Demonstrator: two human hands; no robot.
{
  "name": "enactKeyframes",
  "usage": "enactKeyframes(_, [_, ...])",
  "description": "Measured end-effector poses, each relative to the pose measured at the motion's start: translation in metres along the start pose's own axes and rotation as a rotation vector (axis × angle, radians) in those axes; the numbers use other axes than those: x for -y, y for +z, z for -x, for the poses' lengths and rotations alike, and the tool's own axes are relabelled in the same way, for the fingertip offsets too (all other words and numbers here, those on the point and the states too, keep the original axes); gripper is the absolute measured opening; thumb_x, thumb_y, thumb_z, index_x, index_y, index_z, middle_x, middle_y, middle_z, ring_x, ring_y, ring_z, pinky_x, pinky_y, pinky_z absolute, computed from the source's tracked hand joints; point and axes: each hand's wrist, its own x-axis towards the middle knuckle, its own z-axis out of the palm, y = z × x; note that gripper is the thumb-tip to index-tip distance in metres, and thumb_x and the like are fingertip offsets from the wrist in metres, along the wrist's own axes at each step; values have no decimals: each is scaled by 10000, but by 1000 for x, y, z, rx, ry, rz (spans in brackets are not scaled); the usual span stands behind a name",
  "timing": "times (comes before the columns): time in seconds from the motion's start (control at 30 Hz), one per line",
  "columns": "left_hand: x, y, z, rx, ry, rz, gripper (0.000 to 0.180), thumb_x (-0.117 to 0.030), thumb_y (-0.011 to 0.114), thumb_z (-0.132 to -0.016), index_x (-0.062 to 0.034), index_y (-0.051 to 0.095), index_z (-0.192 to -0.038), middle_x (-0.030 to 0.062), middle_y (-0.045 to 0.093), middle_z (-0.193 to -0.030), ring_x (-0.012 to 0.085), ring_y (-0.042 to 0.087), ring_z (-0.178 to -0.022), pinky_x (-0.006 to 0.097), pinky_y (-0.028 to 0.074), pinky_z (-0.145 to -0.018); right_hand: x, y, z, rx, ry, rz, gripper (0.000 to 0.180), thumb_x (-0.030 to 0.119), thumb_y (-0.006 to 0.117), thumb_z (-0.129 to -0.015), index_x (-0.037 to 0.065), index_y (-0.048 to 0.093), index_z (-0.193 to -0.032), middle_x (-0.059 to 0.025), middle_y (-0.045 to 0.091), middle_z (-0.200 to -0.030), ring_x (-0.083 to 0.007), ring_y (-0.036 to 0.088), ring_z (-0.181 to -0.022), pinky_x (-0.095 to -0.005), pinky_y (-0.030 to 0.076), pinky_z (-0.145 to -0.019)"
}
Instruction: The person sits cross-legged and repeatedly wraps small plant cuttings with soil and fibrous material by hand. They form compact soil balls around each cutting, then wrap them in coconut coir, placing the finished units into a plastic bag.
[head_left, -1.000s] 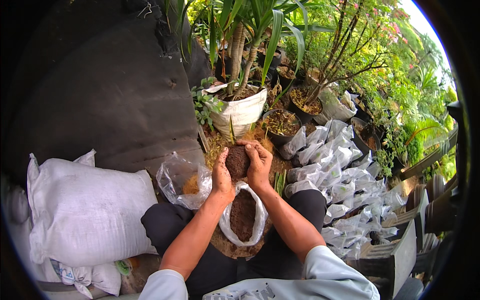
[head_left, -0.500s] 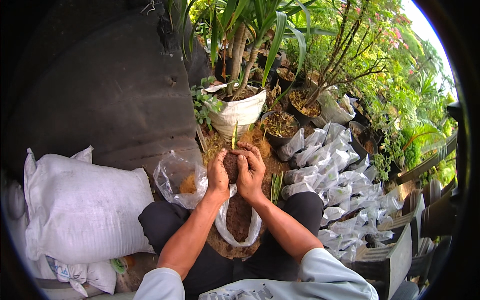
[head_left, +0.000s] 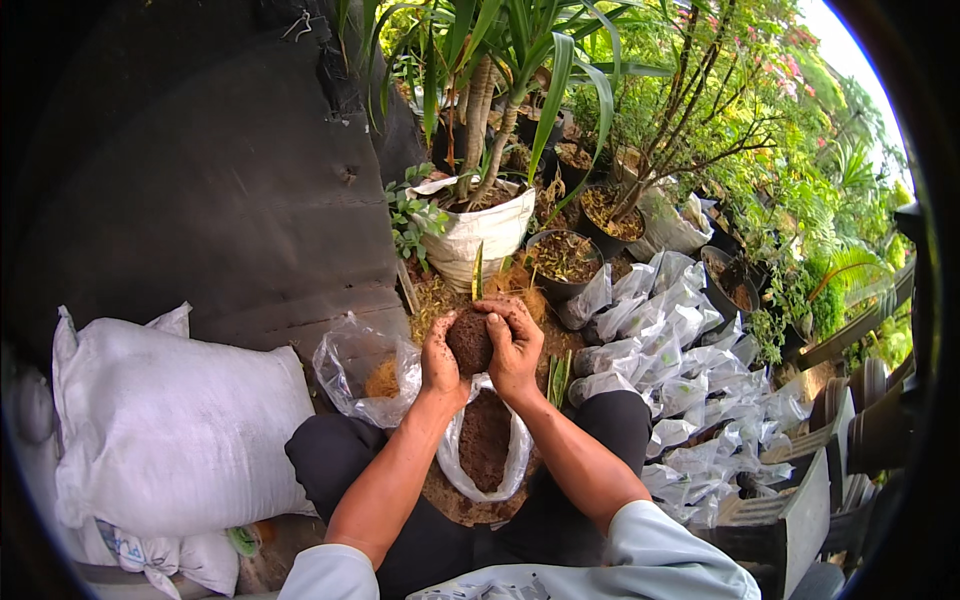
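Between my two cupped hands sits a dark brown ball of soil [head_left: 469, 343]. My left hand [head_left: 438, 357] curves around its left side, and my right hand [head_left: 515, 348] wraps its right side and top. A short green leaf cutting with yellowish edges [head_left: 478, 272] stands upright at the ball's far side; its lower end is hidden. Just below my hands, between my knees, an open clear plastic bag [head_left: 520, 455] holds loose brown soil [head_left: 484, 440]. Left of my left hand lies another clear bag [head_left: 340, 362] with tan fibre [head_left: 383, 379] in it.
A full white sack [head_left: 185, 425] lies at the left. Many small plastic-bagged plants [head_left: 690, 375] crowd the right side. Ahead stand a plant in a white sack pot [head_left: 480, 235] and a black pot [head_left: 565, 262]. Loose green leaf pieces [head_left: 558, 378] lie beside my right knee.
My hands have shifted slightly around the soil ball, so more of its surface shows. The whole view has moved a little; the leaf cutting remains upright at the ball.
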Motion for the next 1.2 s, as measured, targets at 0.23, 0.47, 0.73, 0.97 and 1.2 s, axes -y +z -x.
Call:
enactKeyframes(0.23, [6, -1, 10, 88, -85, 76, 365, -355, 408, -1004, -91, 652, -1065, 57, 689, -1028, 202, 675, -943, 369, 547, -869, 0, -8, 7, 115, 18, 287, 200, 157, 590, -917, 24, 728, -975, -130, 701, -927, -270, 657, -983, -481, 256, -1132])
enactKeyframes(0.47, [-3, 5, 4, 59, -103, 118, 376, -374, 429, -1001, -86, 634, -1129, 65, 691, -1078, 217, 680, -977, 377, 550, -891, 1, -3, -1, 33, 43, 214, 277, 178, 596, -901, 14, 704, -1097, -156, 677, -1111, -291, 592, -1112, -475, 272, -1116])
enactKeyframes(0.73, [0, 2, 8, 242, -135, 220, 387, -385, 391, -1003, -88, 611, -1117, 69, 641, -1109, 214, 633, -1044, 373, 521, -931, 12, -2, 8, 166, -361, 554, 266, 180, 659, -816, 66, 694, -1053, -139, 655, -1081, -326, 592, -1081, -480, 355, -1046])
enactKeyframes(0.97, [-18, 11, 16, 166, -132, 41, 349, -376, 463, -999, -89, 638, -1094, 70, 677, -1038, 216, 664, -956, 369, 540, -885, 9, 6, 7, -37, -91, 15, 188, 98, 648, -861, -2, 685, -1015, -190, 662, -1043, -331, 623, -1004, -405, 472, -939])
enactKeyframes(1.2, [-8, 10, 14, 233, -130, 126, 357, -370, 449, -1015, -69, 622, -1099, 75, 665, -1068, 214, 653, -964, 370, 539, -885, 16, -5, 6, 133, -264, 458, 241, 174, 673, -843, 18, 689, -1026, -158, 676, -1044, -359, 624, -1020, -453, 456, -947])
